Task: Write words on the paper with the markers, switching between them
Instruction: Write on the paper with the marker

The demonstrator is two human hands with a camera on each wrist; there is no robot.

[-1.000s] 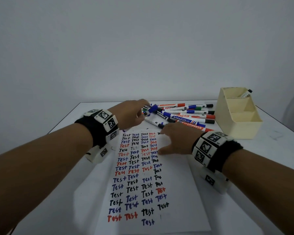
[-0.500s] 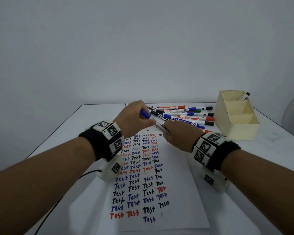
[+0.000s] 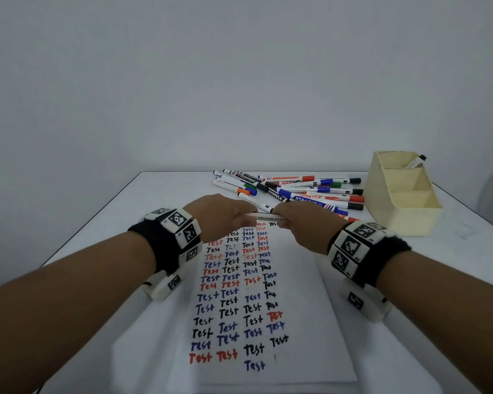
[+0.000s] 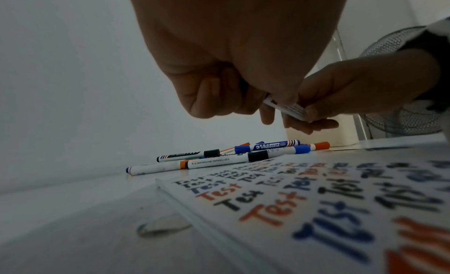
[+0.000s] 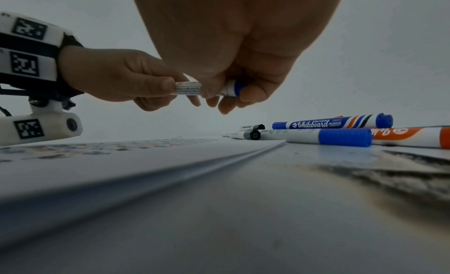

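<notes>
My left hand (image 3: 219,214) curls round one end of a white marker (image 3: 265,216), held level above the far end of the paper (image 3: 302,308); that end is hidden in my fist. My right hand (image 3: 302,226) grips the other end, blue cap (image 5: 237,88) half covered by fingers. Half a second ago the marker slanted; both hands have since drawn nearer me. Loose markers (image 3: 310,191) lie behind on the counter (image 3: 120,223)

A white marker (image 3: 264,216) with a blue cap (image 5: 235,88) is lying level in the air above the paper's (image 3: 302,331) far edge. The paper, covered in rows of "Test", is lying flat mid-bench. Loose markers (image 3: 305,189) are lying piled toward the bench's far edge.
</notes>
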